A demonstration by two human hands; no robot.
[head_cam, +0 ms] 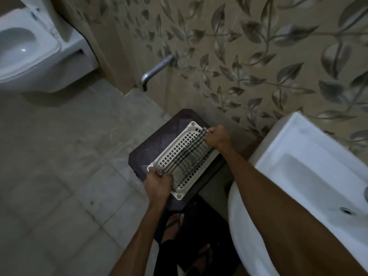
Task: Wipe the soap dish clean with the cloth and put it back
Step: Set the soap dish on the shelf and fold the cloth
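Two bare forearms reach down — the left hand point(158, 181) grips one end of a checked cloth point(185, 154), the right hand point(217, 137) grips the other, one cloth stretched between them across one white perforated soap dish point(179, 144). That dish rests on a dark stool point(151, 148), between a toilet point(29, 46) and a washbasin point(298, 176) — one of each.

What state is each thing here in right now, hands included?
Soap dish: lying on the dark stool, cloth across it.
Cloth: stretched taut between both hands.
Left hand: gripping one cloth end.
Right hand: gripping the other end.
Wall tap: no water visible.
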